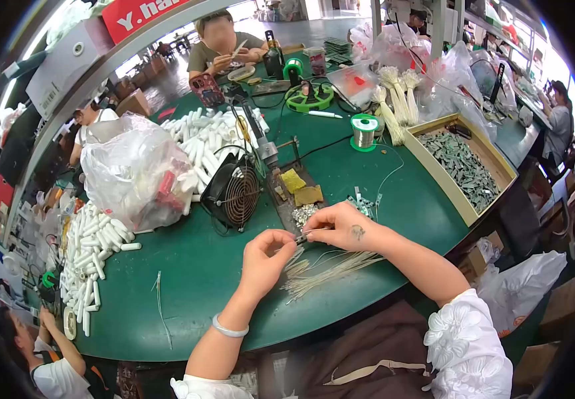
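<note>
My left hand (265, 263), with a pale bracelet at its wrist, pinches a small dark strip (301, 239) at the table's near middle. Thumb and fingers of my right hand (347, 227) are closed at the strip's other end. Fingers hide most of it, so I cannot tell whether a wire is in the right pinch. Under and beside the hands lies a bundle of thin pale wires (331, 271). Just beyond are a pile of small silvery bits (304, 214) and a few little green circuit boards (362, 205).
A black fan (234, 193) stands left of a yellow sponge (293, 180). White tubes (98, 243) and a plastic bag (134, 174) fill the left. On the right are a solder spool (365, 126) and a box (437, 183) of small boards. A person (224, 50) sits opposite.
</note>
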`<act>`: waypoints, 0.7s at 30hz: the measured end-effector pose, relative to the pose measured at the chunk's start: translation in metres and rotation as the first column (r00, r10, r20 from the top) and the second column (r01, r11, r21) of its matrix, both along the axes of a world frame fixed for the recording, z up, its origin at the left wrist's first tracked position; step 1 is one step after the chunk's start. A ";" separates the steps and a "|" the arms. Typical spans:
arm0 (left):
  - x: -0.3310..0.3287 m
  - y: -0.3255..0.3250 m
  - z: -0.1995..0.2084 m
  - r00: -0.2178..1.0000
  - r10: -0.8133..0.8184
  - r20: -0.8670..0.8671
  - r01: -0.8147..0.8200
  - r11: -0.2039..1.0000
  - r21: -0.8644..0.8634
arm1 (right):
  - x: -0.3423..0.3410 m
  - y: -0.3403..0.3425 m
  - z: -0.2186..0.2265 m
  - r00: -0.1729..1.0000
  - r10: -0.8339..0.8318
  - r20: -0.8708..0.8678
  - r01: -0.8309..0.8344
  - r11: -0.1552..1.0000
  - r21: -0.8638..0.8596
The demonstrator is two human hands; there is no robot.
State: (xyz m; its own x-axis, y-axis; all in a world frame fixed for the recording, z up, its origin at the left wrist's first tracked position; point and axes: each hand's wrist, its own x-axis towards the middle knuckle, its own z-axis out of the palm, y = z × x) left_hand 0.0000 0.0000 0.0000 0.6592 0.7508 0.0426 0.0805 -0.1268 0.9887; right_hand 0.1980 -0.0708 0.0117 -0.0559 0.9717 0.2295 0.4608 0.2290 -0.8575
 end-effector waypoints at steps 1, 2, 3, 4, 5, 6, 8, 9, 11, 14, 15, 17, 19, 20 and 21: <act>0.002 -0.002 0.001 0.999 -0.007 0.041 0.006 1.000 0.022 | 0.000 0.000 0.000 0.999 0.009 0.041 -0.008 1.000 -0.011; 0.003 -0.002 0.001 0.997 -0.014 0.082 0.011 0.999 0.044 | -0.001 0.000 0.001 0.996 0.018 0.082 -0.016 1.000 -0.023; 0.003 -0.004 0.000 0.997 -0.014 0.081 0.011 0.999 0.042 | -0.002 -0.001 0.002 0.997 0.018 0.081 -0.016 1.000 -0.025; 0.004 -0.005 -0.003 0.997 -0.012 0.072 0.006 0.996 0.088 | -0.003 -0.002 0.003 0.996 0.023 0.084 -0.018 0.998 -0.057; 0.004 -0.006 -0.005 0.998 -0.010 0.062 0.001 0.991 0.134 | -0.004 -0.003 0.005 0.996 0.029 0.086 -0.021 0.996 -0.089; 0.004 -0.006 -0.006 0.998 -0.011 0.062 0.002 0.991 0.133 | -0.005 -0.004 0.007 0.996 0.027 0.086 -0.020 0.996 -0.090; 0.004 -0.006 -0.007 1.000 0.001 0.010 -0.003 0.979 0.202 | -0.006 -0.004 0.009 0.995 0.041 0.095 -0.031 0.994 -0.107; 0.005 -0.006 -0.009 1.000 0.001 0.009 -0.002 0.979 0.202 | -0.007 -0.004 0.010 0.995 0.041 0.094 -0.030 0.994 -0.108; 0.005 -0.005 -0.011 0.999 0.022 0.039 -0.030 0.975 0.222 | -0.008 -0.003 0.011 0.990 0.073 0.119 -0.064 0.994 -0.083; 0.007 -0.005 -0.012 0.998 0.036 0.056 -0.047 0.976 0.211 | -0.007 -0.001 0.002 0.996 0.075 0.057 -0.075 0.997 -0.010; 0.007 -0.005 -0.012 0.998 0.035 0.054 -0.045 0.977 0.210 | -0.007 0.000 0.000 0.996 0.074 0.055 -0.073 0.997 -0.011; 0.008 -0.006 -0.011 0.997 0.050 0.065 -0.058 0.990 0.130 | -0.008 0.001 -0.004 0.997 0.083 0.000 -0.083 0.996 0.016; 0.008 -0.007 -0.013 0.993 0.041 0.111 -0.052 0.993 0.103 | -0.009 0.001 -0.003 0.997 0.081 -0.009 -0.081 0.997 0.017; 0.008 -0.007 -0.014 0.987 0.033 0.159 -0.046 0.996 0.077 | -0.009 0.001 -0.002 0.997 0.081 -0.017 -0.080 0.997 0.019; 0.009 -0.007 -0.014 0.987 0.032 0.158 -0.044 0.996 0.075 | -0.009 0.001 -0.003 0.997 0.079 -0.018 -0.079 0.997 0.017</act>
